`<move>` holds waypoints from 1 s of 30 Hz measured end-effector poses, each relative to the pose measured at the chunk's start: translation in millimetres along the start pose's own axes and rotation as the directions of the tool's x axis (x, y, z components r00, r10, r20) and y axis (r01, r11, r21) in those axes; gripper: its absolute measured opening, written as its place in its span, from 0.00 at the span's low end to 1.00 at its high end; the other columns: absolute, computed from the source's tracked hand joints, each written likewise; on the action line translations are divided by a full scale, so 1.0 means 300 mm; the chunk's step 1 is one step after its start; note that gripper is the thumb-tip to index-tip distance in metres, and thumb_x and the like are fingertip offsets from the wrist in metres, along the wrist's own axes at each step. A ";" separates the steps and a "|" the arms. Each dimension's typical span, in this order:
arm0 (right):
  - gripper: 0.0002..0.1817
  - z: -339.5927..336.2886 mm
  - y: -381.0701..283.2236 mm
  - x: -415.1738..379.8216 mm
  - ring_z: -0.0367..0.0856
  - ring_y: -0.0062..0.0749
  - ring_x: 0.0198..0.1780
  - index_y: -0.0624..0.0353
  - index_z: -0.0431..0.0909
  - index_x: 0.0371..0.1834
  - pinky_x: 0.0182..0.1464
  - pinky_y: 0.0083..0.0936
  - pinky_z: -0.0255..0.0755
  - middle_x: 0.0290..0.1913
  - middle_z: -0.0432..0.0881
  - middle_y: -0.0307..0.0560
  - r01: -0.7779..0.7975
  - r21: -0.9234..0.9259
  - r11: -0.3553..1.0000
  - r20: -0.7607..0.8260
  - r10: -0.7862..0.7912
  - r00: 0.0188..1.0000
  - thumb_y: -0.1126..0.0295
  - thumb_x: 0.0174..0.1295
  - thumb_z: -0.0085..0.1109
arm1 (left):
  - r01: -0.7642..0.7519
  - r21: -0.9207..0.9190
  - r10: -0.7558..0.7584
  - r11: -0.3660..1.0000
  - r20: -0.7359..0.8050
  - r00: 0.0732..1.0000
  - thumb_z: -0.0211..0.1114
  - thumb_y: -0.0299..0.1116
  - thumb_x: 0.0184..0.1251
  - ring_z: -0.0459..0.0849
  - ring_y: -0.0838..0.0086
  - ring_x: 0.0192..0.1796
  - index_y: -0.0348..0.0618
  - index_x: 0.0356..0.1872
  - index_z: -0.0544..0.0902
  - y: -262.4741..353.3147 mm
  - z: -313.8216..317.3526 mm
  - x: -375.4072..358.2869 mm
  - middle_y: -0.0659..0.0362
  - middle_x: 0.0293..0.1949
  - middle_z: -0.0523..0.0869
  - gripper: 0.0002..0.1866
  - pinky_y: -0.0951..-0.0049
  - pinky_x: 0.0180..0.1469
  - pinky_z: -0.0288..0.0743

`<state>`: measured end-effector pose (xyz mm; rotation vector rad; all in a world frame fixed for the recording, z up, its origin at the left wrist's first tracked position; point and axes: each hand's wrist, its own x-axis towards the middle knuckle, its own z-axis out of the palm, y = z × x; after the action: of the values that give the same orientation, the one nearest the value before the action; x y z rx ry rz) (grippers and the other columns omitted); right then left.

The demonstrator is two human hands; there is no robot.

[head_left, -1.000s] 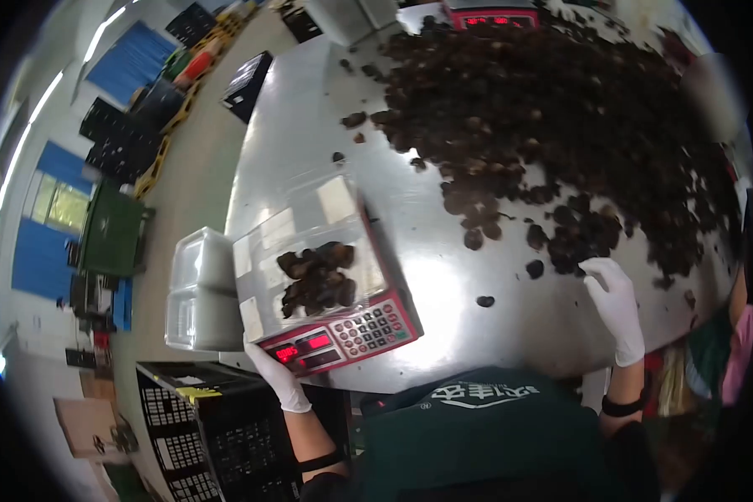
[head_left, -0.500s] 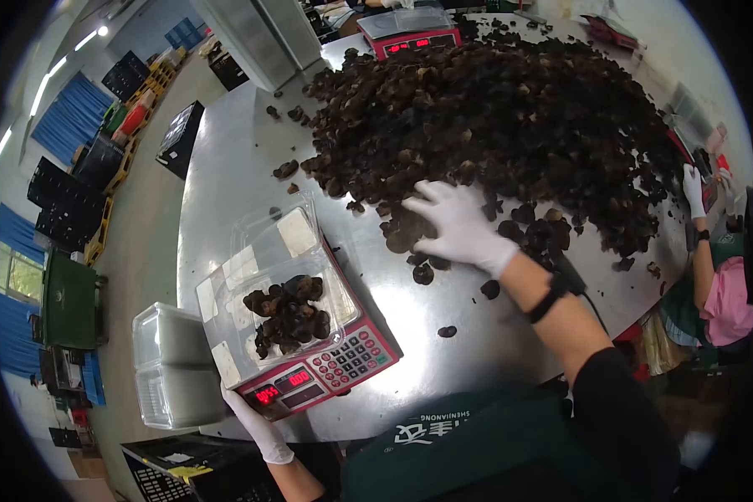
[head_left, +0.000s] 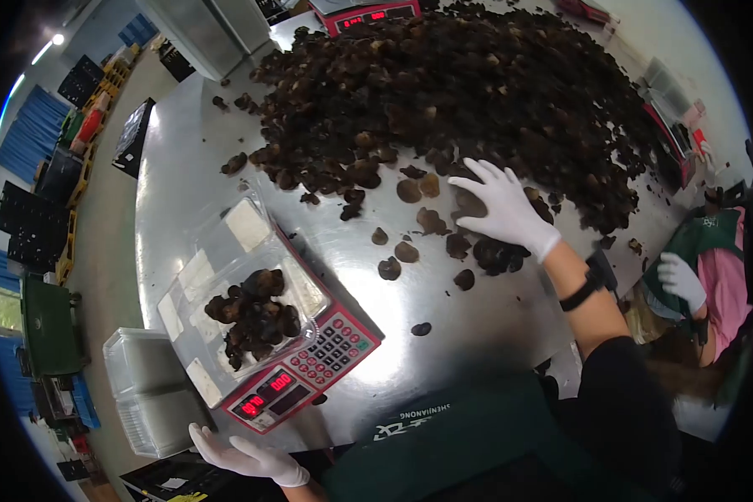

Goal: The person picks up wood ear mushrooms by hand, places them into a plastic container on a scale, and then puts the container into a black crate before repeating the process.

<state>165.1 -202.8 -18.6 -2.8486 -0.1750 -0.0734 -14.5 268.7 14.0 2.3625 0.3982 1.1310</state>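
Observation:
My right hand [head_left: 509,211], in a white glove, spreads its fingers over loose dark pieces like dried wood ear mushrooms at the near edge of a large heap [head_left: 443,92]. One brownish mushroom piece [head_left: 468,203] shows between its thumb and fingers. Below the front corner of a red digital scale [head_left: 330,351], my left hand [head_left: 247,458] is gloved too, with fingers stretched out and nothing in them. On the scale sits a clear plastic container [head_left: 194,272] holding a small clump of mushrooms [head_left: 255,316]. Red digits glow on the scale's display [head_left: 263,396].
Stacked clear containers [head_left: 146,368] stand left of the scale, by the edge of the metal table [head_left: 184,159]. Another scale [head_left: 368,17] is behind the heap. At right, a co-worker's gloved hand [head_left: 682,280] hangs before a green apron. Black crates [head_left: 134,138] stand beyond the table.
My left hand has come off the scale's corner and opened below it. My right hand sits farther along the heap's edge, with more loose pieces spread before it. The co-worker's hand has lowered.

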 end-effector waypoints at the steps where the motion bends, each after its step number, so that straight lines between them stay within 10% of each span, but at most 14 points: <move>1: 0.37 -0.037 -0.004 -0.052 0.55 0.54 0.79 0.40 0.74 0.70 0.77 0.62 0.48 0.78 0.61 0.53 -0.048 0.010 0.999 -0.002 0.048 0.999 0.53 0.53 0.72 | -0.156 0.016 0.155 0.988 0.037 0.987 0.48 0.37 0.81 0.67 0.55 0.72 0.30 0.72 0.63 0.045 -0.003 -0.010 0.44 0.71 0.67 0.27 0.57 0.74 0.60; 5: 0.43 -0.010 0.035 -0.221 0.57 0.56 0.78 0.43 0.71 0.72 0.77 0.58 0.53 0.78 0.61 0.58 -0.158 0.120 0.980 -0.091 0.169 0.981 0.53 0.49 0.75 | -0.579 -0.249 0.568 0.776 -0.123 0.814 0.56 0.28 0.70 0.82 0.50 0.52 0.35 0.54 0.78 0.225 0.157 -0.111 0.41 0.52 0.83 0.15 0.51 0.57 0.76; 9: 0.46 0.025 -0.027 -0.249 0.58 0.59 0.77 0.43 0.70 0.73 0.75 0.57 0.56 0.77 0.61 0.61 -0.051 0.228 0.972 -0.180 0.094 0.979 0.53 0.45 0.77 | -0.258 -0.699 0.710 0.667 0.491 0.505 0.63 0.16 0.55 0.85 0.50 0.53 0.33 0.51 0.82 0.412 0.299 -0.187 0.43 0.49 0.85 0.20 0.58 0.53 0.80; 14: 0.43 0.081 -0.033 -0.064 0.59 0.55 0.77 0.43 0.74 0.69 0.73 0.60 0.56 0.75 0.64 0.58 0.053 0.150 0.987 -0.272 -0.011 0.962 0.51 0.45 0.75 | -0.232 -0.680 0.717 0.695 0.630 0.298 0.64 0.21 0.59 0.78 0.47 0.63 0.36 0.59 0.78 0.466 0.395 -0.302 0.45 0.58 0.79 0.24 0.53 0.63 0.72; 19: 0.17 0.004 -0.049 0.062 0.76 0.41 0.65 0.54 0.86 0.25 0.73 0.61 0.55 0.41 0.87 0.40 0.026 0.129 0.991 0.097 -0.038 0.995 0.52 0.49 0.73 | -0.233 -0.636 0.676 0.736 0.673 0.300 0.64 0.23 0.60 0.77 0.52 0.64 0.44 0.62 0.80 0.427 0.440 -0.353 0.51 0.60 0.79 0.25 0.56 0.63 0.71; 20: 0.19 0.011 -0.058 0.082 0.80 0.40 0.54 0.54 0.83 0.13 0.68 0.51 0.64 0.29 0.85 0.40 0.107 0.065 0.992 -0.177 -0.094 0.980 0.52 0.50 0.72 | -0.255 -0.631 0.681 0.732 0.668 0.300 0.64 0.23 0.60 0.77 0.53 0.64 0.45 0.61 0.80 0.417 0.444 -0.361 0.52 0.59 0.79 0.25 0.57 0.63 0.71; 26: 0.17 0.154 -0.148 0.260 0.80 0.42 0.43 0.52 0.85 0.41 0.45 0.38 0.71 0.38 0.81 0.47 0.164 -0.132 0.978 -0.166 -0.185 0.969 0.56 0.50 0.69 | -0.282 -0.632 0.692 0.722 0.661 0.292 0.63 0.22 0.59 0.77 0.53 0.63 0.40 0.59 0.79 0.411 0.453 -0.365 0.50 0.58 0.80 0.23 0.54 0.62 0.72; 30: 0.08 0.272 -0.192 0.279 0.82 0.44 0.40 0.58 0.81 0.32 0.41 0.38 0.77 0.36 0.79 0.49 0.332 -0.104 0.937 -0.154 -0.345 0.926 0.69 0.50 0.68 | -0.265 -0.639 0.692 0.722 0.654 0.306 0.64 0.22 0.58 0.79 0.55 0.62 0.44 0.56 0.82 0.394 0.464 -0.371 0.53 0.57 0.81 0.22 0.57 0.61 0.72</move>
<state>243.6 -115.2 -75.1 -2.8360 -0.6399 -0.4014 32.6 77.1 -68.9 2.3022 -0.9512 -0.0162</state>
